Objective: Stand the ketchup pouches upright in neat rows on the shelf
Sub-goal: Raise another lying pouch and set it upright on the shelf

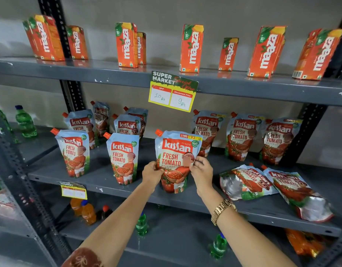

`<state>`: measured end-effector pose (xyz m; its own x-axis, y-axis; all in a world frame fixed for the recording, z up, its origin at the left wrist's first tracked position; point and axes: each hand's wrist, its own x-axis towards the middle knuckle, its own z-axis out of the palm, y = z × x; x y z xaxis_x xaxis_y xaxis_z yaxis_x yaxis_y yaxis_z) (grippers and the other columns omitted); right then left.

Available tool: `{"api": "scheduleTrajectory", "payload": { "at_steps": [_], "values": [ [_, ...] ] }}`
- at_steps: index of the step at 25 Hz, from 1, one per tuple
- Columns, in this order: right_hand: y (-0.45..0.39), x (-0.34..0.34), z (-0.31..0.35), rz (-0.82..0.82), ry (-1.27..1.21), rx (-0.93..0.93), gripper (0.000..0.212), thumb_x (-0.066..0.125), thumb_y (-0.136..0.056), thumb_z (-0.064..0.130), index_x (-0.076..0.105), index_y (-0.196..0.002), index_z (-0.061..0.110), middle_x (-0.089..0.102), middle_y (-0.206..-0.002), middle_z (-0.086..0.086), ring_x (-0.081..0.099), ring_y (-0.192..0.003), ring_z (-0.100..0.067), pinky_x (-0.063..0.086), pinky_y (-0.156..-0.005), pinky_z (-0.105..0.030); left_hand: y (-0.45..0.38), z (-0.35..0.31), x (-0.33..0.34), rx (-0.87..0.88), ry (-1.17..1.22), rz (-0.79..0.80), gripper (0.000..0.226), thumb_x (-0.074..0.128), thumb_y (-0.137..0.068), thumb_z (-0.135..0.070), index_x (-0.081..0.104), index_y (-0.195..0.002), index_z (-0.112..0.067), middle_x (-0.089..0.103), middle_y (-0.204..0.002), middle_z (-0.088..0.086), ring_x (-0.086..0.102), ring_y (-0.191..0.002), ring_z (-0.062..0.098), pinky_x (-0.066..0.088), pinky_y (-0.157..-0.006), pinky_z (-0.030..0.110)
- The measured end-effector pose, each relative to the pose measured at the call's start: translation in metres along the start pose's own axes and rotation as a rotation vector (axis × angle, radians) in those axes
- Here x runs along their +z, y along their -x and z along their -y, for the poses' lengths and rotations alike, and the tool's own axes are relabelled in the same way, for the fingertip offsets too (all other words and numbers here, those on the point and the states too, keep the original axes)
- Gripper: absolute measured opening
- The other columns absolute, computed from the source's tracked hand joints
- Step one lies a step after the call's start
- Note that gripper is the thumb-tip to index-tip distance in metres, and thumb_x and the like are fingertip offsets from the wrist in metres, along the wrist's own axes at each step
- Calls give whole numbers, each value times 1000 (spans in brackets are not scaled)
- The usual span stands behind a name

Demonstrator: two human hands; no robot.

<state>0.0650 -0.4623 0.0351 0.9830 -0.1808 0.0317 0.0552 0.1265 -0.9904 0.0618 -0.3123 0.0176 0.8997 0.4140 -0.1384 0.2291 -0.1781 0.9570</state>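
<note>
Ketchup pouch, pale-blue plastic with orange corner spout and red Kissan label (177,160), upright at front of grey metal middle shelf (100,180), held by both hands.
Left hand (152,173) pinches pouch's left edge, right hand (202,171) pinches right edge, fingers closed on the film; gold watch (223,211) on right wrist. Left of it: two upright pouches in front row (122,158) (73,152), more upright behind them (127,125). Right, at back: three upright pouches (242,137). Front right: two pouches lying flat (245,183) (299,193), just beside each other. Orange Maaza juice cartons (191,48) stand on upper shelf; yellow price tag (173,93) hangs from its edge.
</note>
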Motion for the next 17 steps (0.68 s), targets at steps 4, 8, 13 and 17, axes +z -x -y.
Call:
{"api": "scheduleTrajectory", "payload": {
  "at_steps": [4, 8, 13, 17],
  "values": [
    [10, -16, -4, -126, 118, -34, 33, 44, -84, -15, 59, -110, -2, 65, -107, -15, 60, -97, -18, 49, -88, -29, 22, 0, 0, -32, -47, -164, 30, 64, -85, -8, 58, -113, 0, 64, -118, 18, 60, -109, 30, 48, -90, 35],
    [22, -46, -9, -386, 134, -41, 32, 40, -81, -15, 61, -94, 6, 68, -107, -24, 62, -90, -26, 52, -88, -39, 47, -1, 5, -1, -34, -201, 22, 62, -86, -11, 61, -105, 0, 66, -112, 17, 62, -102, 29, 44, -75, 29],
    [34, -84, -1, -725, 142, 60, 27, 47, -83, -8, 67, -101, -1, 70, -105, -19, 64, -101, -34, 46, -81, -30, 74, -9, 23, 63, 5, -103, 10, 61, -86, -9, 64, -93, -2, 66, -93, 10, 58, -86, 21, 45, -64, 23],
    [27, -114, 1, -785, 105, 179, 26, 49, -86, -2, 65, -105, 2, 65, -117, -22, 58, -111, -39, 49, -90, -42, 85, -24, 51, 158, 17, -6, 6, 61, -86, -7, 63, -81, -8, 62, -72, -1, 55, -78, 17, 43, -61, 22]
  ]
}}
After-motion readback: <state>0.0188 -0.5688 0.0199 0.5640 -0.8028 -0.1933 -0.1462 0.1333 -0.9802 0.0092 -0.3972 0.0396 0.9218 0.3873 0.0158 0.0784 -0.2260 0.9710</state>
